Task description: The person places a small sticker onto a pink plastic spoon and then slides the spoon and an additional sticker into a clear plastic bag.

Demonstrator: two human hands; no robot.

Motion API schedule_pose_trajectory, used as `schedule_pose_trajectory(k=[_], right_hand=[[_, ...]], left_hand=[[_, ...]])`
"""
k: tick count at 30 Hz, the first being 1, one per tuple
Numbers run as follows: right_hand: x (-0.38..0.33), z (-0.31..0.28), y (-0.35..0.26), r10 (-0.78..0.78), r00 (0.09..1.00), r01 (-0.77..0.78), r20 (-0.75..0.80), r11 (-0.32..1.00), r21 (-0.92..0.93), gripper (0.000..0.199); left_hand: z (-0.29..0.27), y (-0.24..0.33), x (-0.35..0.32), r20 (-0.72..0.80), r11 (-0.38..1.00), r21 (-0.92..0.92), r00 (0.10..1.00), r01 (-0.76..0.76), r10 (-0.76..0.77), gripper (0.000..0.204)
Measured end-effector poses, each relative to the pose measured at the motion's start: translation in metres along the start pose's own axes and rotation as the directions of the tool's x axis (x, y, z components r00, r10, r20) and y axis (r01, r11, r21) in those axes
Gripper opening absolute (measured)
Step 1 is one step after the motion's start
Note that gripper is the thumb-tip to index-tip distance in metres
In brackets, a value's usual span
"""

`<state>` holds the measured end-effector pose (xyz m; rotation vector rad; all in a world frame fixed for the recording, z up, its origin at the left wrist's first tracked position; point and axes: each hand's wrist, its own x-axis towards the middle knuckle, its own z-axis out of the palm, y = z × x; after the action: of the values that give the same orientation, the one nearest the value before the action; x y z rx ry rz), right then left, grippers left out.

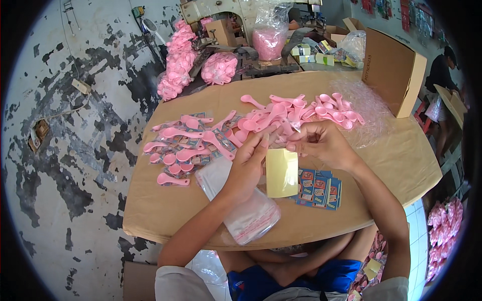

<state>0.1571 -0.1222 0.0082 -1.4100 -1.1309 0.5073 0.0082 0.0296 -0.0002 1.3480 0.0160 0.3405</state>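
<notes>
Over the middle of the table, my left hand [248, 158] and my right hand [321, 143] are both closed at the upper end of a clear plastic bag [293, 134]. A pale yellow card [281, 173] hangs below my fingers, shiny as if behind the film. Just beyond my hands lies a heap of loose pink spoons [273, 114]. To the left are several pink spoons packed with cards in clear bags [186, 143]. A stack of flat clear bags [251, 216] rests under my left forearm. Blue printed cards [319, 189] lie fanned near my right wrist.
The brown-covered table [401, 165] has a curved edge. An upright cardboard box [394, 70] and a spread of clear film [364, 103] occupy its far right. Behind stand bundles of pink spoons [178, 57] and a machine [216, 9]. Another person [439, 72] is at the far right.
</notes>
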Motion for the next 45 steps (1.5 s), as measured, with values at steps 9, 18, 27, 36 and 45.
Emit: schedule_pose_trajectory(k=[9, 18, 27, 36, 45], right_hand=[[-0.013, -0.017, 0.011, 0.020, 0.998, -0.020, 0.061, 1.000, -0.001, 0.020], [-0.014, -0.025, 0.030, -0.313, 0.943, 0.325, 0.111, 0.939, -0.116, 0.023], [-0.017, -0.029, 0.022, -0.432, 0.891, 0.455, 0.141, 0.849, -0.268, 0.023], [-0.016, -0.031, 0.017, -0.537, 0.800, 0.598, 0.266, 0.679, -0.427, 0.022], [-0.018, 0.024, 0.008, -0.301, 0.937, 0.345, 0.178, 0.718, -0.604, 0.016]], left_hand=[[-0.011, -0.009, -0.004, -0.021, 0.942, 0.297, 0.988, 0.155, -0.156, 0.039], [-0.015, -0.007, 0.000, 0.085, 0.935, 0.354, 0.994, 0.033, -0.067, 0.008], [-0.018, -0.007, 0.000, 0.194, 0.853, 0.509, 0.981, -0.116, 0.017, 0.010], [-0.016, -0.012, -0.002, 0.197, 0.899, 0.424, 0.980, -0.107, 0.024, 0.022], [-0.058, 0.070, -0.009, -0.102, 0.745, 0.476, 0.812, -0.468, 0.575, 0.040]])
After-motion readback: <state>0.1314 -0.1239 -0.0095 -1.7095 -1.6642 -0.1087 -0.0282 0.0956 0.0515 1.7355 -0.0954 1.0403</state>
